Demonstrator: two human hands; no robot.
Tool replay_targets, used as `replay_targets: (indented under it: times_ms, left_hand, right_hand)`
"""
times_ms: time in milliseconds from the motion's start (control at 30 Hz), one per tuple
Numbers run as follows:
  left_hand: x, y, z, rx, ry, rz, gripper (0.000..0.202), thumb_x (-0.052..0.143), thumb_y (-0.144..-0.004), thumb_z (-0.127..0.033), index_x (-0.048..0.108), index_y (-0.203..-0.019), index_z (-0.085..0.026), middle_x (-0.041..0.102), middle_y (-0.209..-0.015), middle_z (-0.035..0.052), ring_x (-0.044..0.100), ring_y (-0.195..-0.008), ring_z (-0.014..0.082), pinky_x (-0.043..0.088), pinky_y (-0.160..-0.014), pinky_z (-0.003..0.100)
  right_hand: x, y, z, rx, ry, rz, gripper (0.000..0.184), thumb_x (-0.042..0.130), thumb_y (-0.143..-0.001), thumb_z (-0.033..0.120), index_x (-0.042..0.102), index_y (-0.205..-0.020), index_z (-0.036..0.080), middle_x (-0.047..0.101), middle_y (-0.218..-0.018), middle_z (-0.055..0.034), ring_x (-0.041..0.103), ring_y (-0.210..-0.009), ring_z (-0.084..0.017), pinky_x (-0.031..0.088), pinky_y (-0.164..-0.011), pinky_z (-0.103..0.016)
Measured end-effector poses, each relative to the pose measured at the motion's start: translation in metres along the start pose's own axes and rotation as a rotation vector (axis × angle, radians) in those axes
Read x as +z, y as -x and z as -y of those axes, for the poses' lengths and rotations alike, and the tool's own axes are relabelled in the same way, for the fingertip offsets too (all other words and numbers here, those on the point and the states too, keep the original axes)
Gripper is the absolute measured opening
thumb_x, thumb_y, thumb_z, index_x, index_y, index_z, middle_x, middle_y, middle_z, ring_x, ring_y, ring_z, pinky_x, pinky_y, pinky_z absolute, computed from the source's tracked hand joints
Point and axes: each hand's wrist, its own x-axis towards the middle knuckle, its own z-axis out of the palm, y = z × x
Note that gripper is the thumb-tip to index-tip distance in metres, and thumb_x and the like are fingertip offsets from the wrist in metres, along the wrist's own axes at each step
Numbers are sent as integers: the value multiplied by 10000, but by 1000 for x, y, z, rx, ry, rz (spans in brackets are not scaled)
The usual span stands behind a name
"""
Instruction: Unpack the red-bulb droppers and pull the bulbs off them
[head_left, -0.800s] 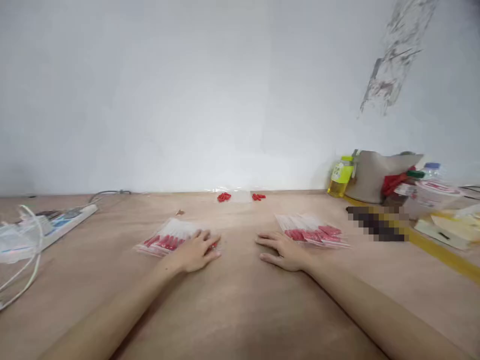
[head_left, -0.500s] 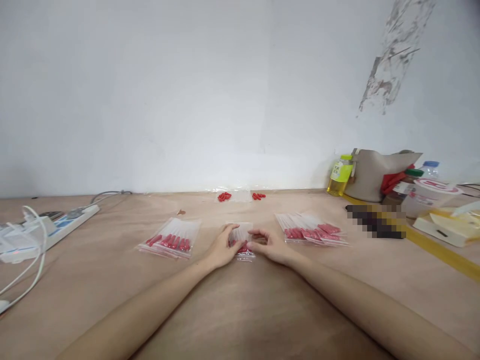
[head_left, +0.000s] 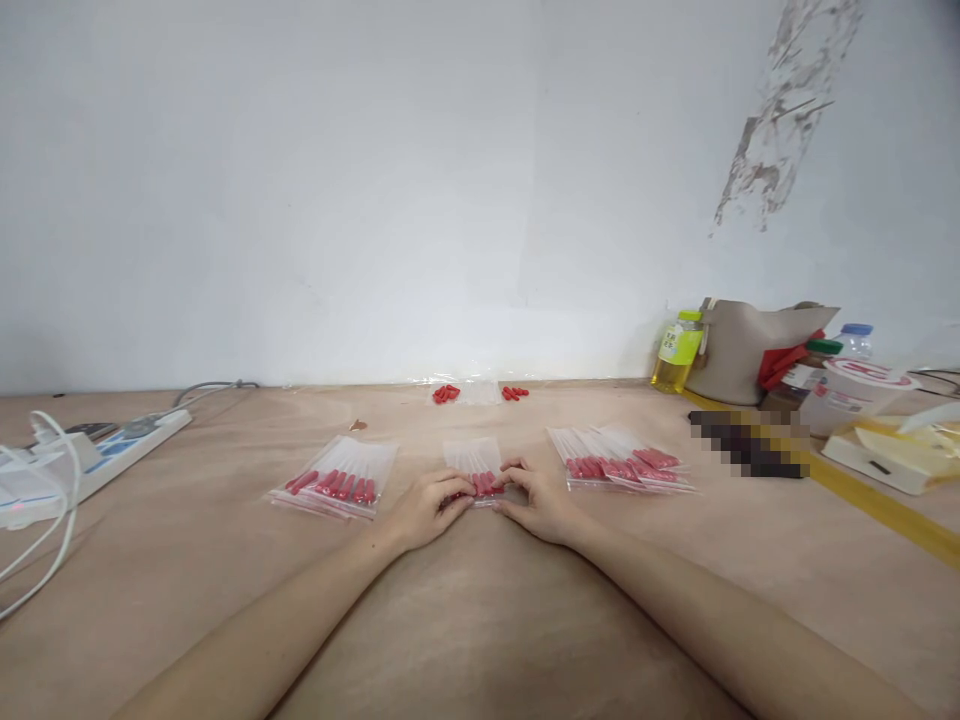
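Observation:
A small clear zip bag with several red pieces in it lies flat on the table between my hands. My left hand is curled at the bag's lower left edge, fingertips and thumb closed on it. Opposite, my right hand rests with thumb and fingers apart in a C shape at the lower right edge; whether it touches the bag is hard to see. To the left sits a pile of filled bags. Another overlapping pile of filled bags lies to the right.
Near the wall are two clusters of loose red pieces with clear plastic between them. A power strip with white cables is at left. At right stand a yellow-green bottle, a grey bag, and a tub.
The zip bag has shifted slightly away from me. My left hand has moved down from the bag's upper left side to its lower left edge, uncovering more of the bag.

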Motion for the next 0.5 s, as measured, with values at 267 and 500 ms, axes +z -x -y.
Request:
replay_targets:
  times_ms: [267, 500]
  left_hand:
    - [0, -3, -2, 35, 8, 26, 190, 457, -853, -245, 588, -984, -200, 613, -939, 40, 567, -861, 138, 456, -752, 257]
    - [1, -2, -3, 68, -73, -11, 172, 467, -848, -257, 606, -931, -199, 623, -942, 44, 567, -884, 146, 443, -823, 306]
  right_hand:
    - [0, 1, 9, -47, 87, 52, 34, 548, -770, 178, 567, -795, 191, 500, -876, -22, 508, -794, -130, 412, -738, -268]
    - [3, 0, 7, 4, 124, 47, 66, 469, -808, 146, 485, -757, 185, 496, -847, -21, 497, -754, -130, 409, -702, -261]
